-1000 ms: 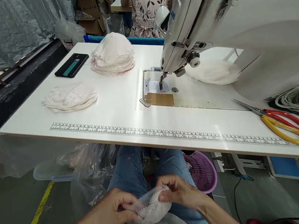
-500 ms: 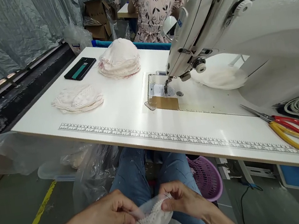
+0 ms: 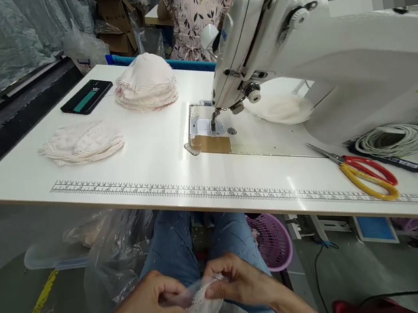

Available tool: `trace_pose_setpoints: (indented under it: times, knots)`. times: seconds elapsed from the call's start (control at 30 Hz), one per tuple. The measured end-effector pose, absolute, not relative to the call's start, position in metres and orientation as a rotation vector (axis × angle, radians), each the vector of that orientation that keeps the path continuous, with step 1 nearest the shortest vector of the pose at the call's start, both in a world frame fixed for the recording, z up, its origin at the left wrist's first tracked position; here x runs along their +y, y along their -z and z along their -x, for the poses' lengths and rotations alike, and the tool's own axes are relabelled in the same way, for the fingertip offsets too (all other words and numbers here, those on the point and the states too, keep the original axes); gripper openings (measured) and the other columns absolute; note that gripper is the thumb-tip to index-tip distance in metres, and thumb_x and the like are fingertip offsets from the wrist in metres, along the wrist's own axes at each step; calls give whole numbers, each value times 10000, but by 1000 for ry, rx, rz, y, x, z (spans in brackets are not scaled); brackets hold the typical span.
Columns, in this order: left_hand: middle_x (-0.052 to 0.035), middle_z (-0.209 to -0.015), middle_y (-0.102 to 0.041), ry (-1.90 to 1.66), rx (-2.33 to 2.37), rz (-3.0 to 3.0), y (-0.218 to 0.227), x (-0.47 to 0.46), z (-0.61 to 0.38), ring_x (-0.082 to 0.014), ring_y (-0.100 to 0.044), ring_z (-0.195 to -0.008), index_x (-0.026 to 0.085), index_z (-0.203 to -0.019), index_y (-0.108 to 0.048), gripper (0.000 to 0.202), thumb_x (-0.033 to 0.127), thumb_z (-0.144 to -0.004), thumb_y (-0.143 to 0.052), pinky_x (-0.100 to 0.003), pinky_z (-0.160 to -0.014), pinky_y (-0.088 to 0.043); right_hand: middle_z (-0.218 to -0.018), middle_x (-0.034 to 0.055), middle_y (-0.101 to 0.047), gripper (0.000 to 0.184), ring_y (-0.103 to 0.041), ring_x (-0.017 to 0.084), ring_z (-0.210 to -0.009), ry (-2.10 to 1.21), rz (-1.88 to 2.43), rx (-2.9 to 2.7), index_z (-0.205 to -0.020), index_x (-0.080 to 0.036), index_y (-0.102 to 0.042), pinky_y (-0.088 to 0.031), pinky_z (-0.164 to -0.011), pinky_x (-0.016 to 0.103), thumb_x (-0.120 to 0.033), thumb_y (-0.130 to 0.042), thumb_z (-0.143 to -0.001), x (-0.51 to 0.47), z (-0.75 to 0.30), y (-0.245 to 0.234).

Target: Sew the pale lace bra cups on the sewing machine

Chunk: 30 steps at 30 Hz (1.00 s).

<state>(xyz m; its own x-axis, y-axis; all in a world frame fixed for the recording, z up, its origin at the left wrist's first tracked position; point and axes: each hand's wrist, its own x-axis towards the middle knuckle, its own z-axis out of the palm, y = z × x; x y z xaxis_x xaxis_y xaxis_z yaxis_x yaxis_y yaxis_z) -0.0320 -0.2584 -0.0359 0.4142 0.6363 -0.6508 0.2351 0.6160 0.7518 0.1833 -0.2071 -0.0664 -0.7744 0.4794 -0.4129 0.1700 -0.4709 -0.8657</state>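
A white, sheer fabric piece with a lace edge (image 3: 205, 309) is held over my lap, below the table's front edge. My left hand (image 3: 164, 302) pinches its left side, fingers curled round the thin cloth. On the other side my right hand (image 3: 231, 281) grips the lace edge between thumb and fingers. On the table lie a flat stack of lace-edged white fabric pieces (image 3: 82, 143) and a taller, domed stack of pale fabric pieces (image 3: 146, 83). More pale fabric (image 3: 282, 109) rests behind the needle of the sewing machine (image 3: 349, 46).
Scissors with red and yellow handles (image 3: 369, 179) lie at the table's right, beside a coil of pale cord (image 3: 398, 139). A phone (image 3: 87, 96) lies at the back left. Under the table stands a purple basket (image 3: 275, 246). A person in a floral garment (image 3: 195, 12) is beyond the table.
The view has turned slightly right, so the table's things appear further left. Both hands keep hold of the lace-edged fabric; my left hand's fingers have shifted a little on it.
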Motion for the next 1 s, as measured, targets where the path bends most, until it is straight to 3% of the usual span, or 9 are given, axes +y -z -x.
trace_pose_setpoints:
  times: [0.3, 0.53, 0.67, 1.0]
  knots:
    - [17, -533, -639, -236, 1157, -939, 32, -253, 35, -103, -453, -521, 187, -677, -775, 119, 187, -633, -664, -192, -542, -344, -724, 22, -596, 377, -504, 100, -621, -2370, 797, -1508, -759, -112, -691, -398, -591, 219, -480, -723, -685, -204, -182, 57]
    - [61, -509, -505, -269, 1127, -911, 28, -251, 29, -87, -380, -524, 140, -708, -736, 179, 265, -583, -760, -178, -489, -251, -738, 11, -533, 335, -467, 96, -627, -2263, 750, -1590, -724, -118, -677, -344, -553, 211, -450, -720, -703, -205, -175, 57]
    - [83, -460, -327, -248, 1275, -1064, 29, -252, 21, -75, -274, -485, 125, -568, -658, 179, 287, -632, -696, -205, -453, -172, -685, -6, -507, 353, -434, 91, -598, -2172, 810, -1713, -707, -119, -657, -341, -551, 211, -469, -701, -717, -207, -177, 53]
    - [57, -490, -419, -240, 1237, -929, 38, -261, 31, -87, -331, -501, 123, -575, -628, 243, 353, -623, -690, -195, -466, -214, -630, -19, -517, 397, -434, 97, -584, -2072, 911, -1804, -696, -126, -642, -345, -545, 211, -518, -704, -688, -211, -182, 51]
